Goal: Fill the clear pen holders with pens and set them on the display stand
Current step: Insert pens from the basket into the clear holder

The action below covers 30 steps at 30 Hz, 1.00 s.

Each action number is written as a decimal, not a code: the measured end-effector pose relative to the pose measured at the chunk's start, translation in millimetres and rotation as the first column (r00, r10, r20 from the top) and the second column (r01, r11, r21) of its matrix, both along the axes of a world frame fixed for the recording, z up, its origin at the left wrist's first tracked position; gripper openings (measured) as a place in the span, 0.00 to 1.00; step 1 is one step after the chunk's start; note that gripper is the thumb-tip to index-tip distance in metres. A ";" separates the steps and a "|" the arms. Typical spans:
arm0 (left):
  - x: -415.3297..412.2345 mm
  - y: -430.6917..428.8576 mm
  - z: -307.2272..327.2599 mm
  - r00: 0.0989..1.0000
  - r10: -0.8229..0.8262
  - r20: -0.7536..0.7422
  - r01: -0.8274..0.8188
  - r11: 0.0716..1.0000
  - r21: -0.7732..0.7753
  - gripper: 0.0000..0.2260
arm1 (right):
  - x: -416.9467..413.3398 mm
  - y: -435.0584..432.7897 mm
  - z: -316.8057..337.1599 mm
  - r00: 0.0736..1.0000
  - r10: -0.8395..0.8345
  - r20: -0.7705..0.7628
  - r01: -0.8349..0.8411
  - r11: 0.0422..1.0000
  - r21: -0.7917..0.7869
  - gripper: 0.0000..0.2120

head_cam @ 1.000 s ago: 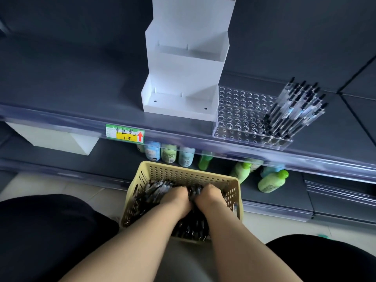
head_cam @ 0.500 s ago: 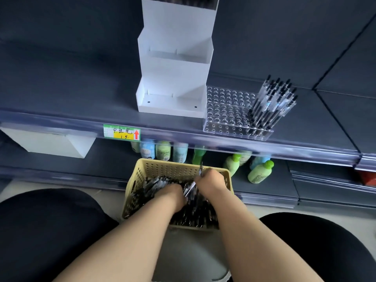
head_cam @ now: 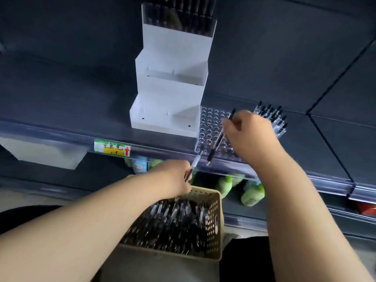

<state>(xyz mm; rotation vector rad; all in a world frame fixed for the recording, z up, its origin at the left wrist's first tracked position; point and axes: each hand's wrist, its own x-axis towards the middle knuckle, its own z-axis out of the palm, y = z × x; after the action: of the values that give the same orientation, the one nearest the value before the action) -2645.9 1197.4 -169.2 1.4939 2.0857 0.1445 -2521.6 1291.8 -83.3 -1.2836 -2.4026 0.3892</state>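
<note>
A clear pen holder [head_cam: 211,127] with rows of holes sits on the dark shelf, right of the white stepped display stand [head_cam: 171,94]. Several pens [head_cam: 273,117] stand in its right side. My right hand [head_cam: 248,135] hovers over the holder and pinches a black pen [head_cam: 218,139] that slants down to the left. My left hand [head_cam: 175,176] is above the beige basket [head_cam: 215,220] of loose pens and grips another pen [head_cam: 195,162] pointing up toward the holder's front edge. A filled holder [head_cam: 179,17] stands on the stand's top tier.
A price label [head_cam: 112,148] is on the shelf's front rail [head_cam: 61,137]. Green and pale bottles [head_cam: 252,194] stand on the lower shelf behind the basket. A white box [head_cam: 46,155] hangs under the shelf at left. My dark-clothed knees flank the basket.
Both hands have come up out of the basket, each with a pen. The right hand rose to the clear holder on the shelf; the left lifted just above the basket.
</note>
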 end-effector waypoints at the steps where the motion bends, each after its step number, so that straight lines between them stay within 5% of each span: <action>1: -2.7 2.9 11.5 0.998 0.027 0.064 -0.031 0.998 0.062 0.02 | 3.1 3.8 15.1 0.998 -0.020 -0.063 0.022 0.999 0.043 0.13; 6: -9.7 34.4 51.4 0.940 0.088 0.330 -0.226 0.885 0.407 0.03 | 12.8 32.0 47.2 0.955 -0.088 -0.284 0.116 0.990 0.085 0.05; 10: -8.3 69.3 67.8 0.929 0.043 0.367 -0.250 0.804 0.539 0.11 | 11.0 53.8 39.5 0.928 -0.156 -0.337 0.197 0.976 0.091 0.08; 13: -5.5 88.9 75.1 0.941 0.008 0.337 -0.206 0.805 0.556 0.20 | 9.0 64.3 33.1 0.919 -0.200 -0.341 0.252 0.961 0.114 0.09; 19: -3.9 109.9 67.4 0.928 -0.027 0.372 -0.201 0.804 0.560 0.10 | 6.4 81.7 21.2 0.941 -0.218 -0.259 0.265 0.950 0.164 0.10; 30: -9.7 121.7 57.5 0.899 0.014 0.438 -0.274 0.798 0.537 0.10 | 3.3 88.3 13.0 0.955 -0.282 -0.088 0.292 0.949 0.122 0.09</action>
<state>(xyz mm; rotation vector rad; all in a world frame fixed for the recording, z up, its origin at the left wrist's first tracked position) -2655.6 1319.1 -111.6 1.4451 1.8715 1.1694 -2518.3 1380.1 -70.4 -1.5035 -2.1033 0.1811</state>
